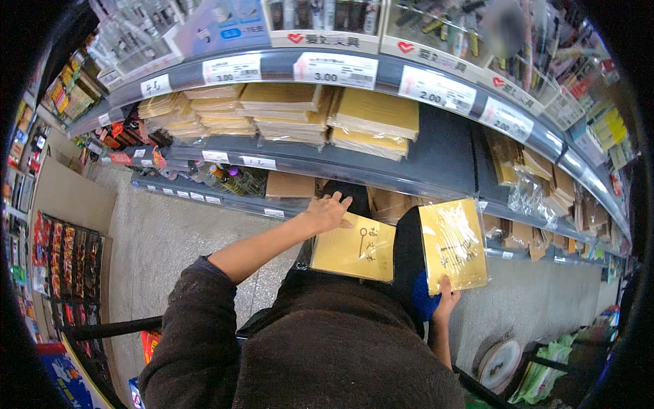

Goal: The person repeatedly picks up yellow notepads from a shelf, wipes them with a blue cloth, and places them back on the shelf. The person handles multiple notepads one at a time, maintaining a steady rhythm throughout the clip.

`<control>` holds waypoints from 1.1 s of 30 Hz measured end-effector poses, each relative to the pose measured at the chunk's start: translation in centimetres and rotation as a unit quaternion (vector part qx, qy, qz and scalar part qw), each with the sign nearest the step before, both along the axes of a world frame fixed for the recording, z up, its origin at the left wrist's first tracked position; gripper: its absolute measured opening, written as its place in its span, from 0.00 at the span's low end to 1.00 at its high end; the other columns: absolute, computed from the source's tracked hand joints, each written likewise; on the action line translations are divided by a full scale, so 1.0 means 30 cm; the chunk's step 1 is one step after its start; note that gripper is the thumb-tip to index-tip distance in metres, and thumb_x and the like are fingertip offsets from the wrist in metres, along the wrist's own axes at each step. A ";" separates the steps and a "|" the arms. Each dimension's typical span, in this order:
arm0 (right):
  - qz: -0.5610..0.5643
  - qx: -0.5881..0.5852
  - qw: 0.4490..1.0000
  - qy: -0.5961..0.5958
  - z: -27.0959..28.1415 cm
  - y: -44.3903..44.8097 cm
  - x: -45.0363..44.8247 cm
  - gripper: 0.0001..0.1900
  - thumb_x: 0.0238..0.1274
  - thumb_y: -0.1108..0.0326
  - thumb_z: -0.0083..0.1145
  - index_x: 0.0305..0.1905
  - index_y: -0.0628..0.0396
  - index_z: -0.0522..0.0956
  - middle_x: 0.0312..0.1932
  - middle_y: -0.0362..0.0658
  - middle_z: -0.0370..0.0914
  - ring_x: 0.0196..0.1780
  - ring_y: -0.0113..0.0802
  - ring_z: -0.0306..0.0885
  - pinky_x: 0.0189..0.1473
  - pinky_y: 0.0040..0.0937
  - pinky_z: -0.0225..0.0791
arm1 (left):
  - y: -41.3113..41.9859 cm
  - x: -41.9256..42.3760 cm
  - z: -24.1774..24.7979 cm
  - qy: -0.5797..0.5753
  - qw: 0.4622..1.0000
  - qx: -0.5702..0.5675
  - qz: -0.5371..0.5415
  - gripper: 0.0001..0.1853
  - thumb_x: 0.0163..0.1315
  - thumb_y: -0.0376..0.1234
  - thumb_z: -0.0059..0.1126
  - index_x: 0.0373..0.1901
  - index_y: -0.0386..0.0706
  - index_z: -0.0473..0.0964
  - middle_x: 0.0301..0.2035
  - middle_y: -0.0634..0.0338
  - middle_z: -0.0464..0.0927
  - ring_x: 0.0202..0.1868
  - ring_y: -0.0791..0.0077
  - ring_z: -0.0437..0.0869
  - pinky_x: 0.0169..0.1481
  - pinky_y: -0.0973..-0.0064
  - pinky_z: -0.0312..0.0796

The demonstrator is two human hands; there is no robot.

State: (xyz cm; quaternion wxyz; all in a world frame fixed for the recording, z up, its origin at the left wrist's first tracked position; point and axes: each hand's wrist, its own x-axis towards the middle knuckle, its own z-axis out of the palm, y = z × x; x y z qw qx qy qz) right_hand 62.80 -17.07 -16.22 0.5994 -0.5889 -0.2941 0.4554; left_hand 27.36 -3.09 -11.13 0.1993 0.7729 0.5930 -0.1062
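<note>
A plastic-wrapped yellow exercise book [375, 250] lies on the person's lap, its cover bearing writing. My left hand [327, 210] is at its upper left corner, the thumb touching the cover and the other fingers apart beyond the edge, over a dark knee. To the right, a second wrapped yellow exercise book [454, 243] is tilted up, with glare on its film. My right hand [445, 301] grips its lower edge, thumb on the front; the fingers behind are partly hidden. How many books each wrapper contains cannot be told.
Ahead, a dark shelf [444, 148] bears stacks of wrapped yellow exercise books [378, 115]. Above it, a shelf edge with price tags [334, 70] juts out under pen boxes [327, 38]. Brown paper goods [291, 185] sit below. A snack rack [66, 255] stands left; a round white object [500, 365] is lower right.
</note>
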 end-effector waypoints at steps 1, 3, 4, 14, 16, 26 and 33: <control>-0.018 -0.013 1.000 0.003 -0.009 -0.004 -0.001 0.19 0.66 0.62 0.61 0.52 0.67 0.78 0.46 0.45 0.80 0.45 0.30 0.76 0.49 0.30 0.69 | 0.017 -0.021 -0.030 -0.034 0.999 -0.028 -0.001 0.42 0.57 0.58 0.62 0.67 0.43 0.64 0.58 0.41 0.72 0.60 0.44 0.74 0.62 0.53 0.70; -0.019 -0.015 1.000 0.006 -0.014 0.003 -0.003 0.19 0.66 0.62 0.61 0.53 0.67 0.77 0.47 0.45 0.80 0.46 0.30 0.76 0.49 0.30 0.69 | 0.025 -0.049 -0.050 -0.074 0.996 -0.058 -0.001 0.41 0.55 0.57 0.64 0.63 0.41 0.68 0.53 0.40 0.75 0.56 0.43 0.78 0.58 0.53 0.73; -0.002 -0.003 1.000 0.005 -0.011 0.006 -0.001 0.19 0.66 0.62 0.61 0.53 0.67 0.77 0.47 0.45 0.80 0.46 0.30 0.76 0.49 0.30 0.69 | 0.020 -0.052 -0.041 -0.080 0.995 -0.060 0.000 0.39 0.54 0.56 0.66 0.61 0.40 0.69 0.51 0.39 0.77 0.53 0.43 0.80 0.56 0.53 0.74; 0.028 -0.011 0.999 0.017 -0.046 -0.009 0.051 0.19 0.66 0.62 0.61 0.54 0.65 0.75 0.48 0.45 0.78 0.48 0.32 0.76 0.51 0.34 0.71 | -0.023 -0.121 -0.022 -0.152 0.971 -0.173 -0.058 0.45 0.53 0.57 0.66 0.61 0.31 0.66 0.53 0.39 0.77 0.57 0.46 0.78 0.57 0.58 0.71; 0.037 -0.001 0.999 -0.014 0.007 -0.011 0.034 0.17 0.66 0.63 0.61 0.51 0.65 0.75 0.48 0.46 0.78 0.48 0.33 0.77 0.52 0.35 0.71 | -0.045 -0.136 -0.048 -0.214 0.965 -0.141 -0.047 0.44 0.52 0.55 0.68 0.60 0.31 0.67 0.52 0.39 0.78 0.57 0.46 0.78 0.58 0.58 0.71; 0.039 -0.030 0.999 -0.020 0.144 -0.041 0.012 0.21 0.63 0.60 0.60 0.51 0.68 0.75 0.45 0.50 0.79 0.45 0.37 0.79 0.47 0.37 0.76 | -0.090 -0.142 -0.110 -0.339 0.937 -0.075 -0.017 0.34 0.50 0.50 0.72 0.55 0.41 0.76 0.45 0.45 0.83 0.51 0.48 0.83 0.55 0.58 0.73; 0.117 -0.016 0.992 -0.042 0.234 -0.067 0.031 0.24 0.62 0.60 0.57 0.55 0.68 0.74 0.45 0.50 0.80 0.45 0.38 0.80 0.47 0.34 0.76 | -0.019 -0.119 0.042 -0.385 0.913 -0.070 -0.118 0.32 0.51 0.47 0.72 0.56 0.44 0.75 0.45 0.48 0.84 0.50 0.51 0.83 0.54 0.58 0.73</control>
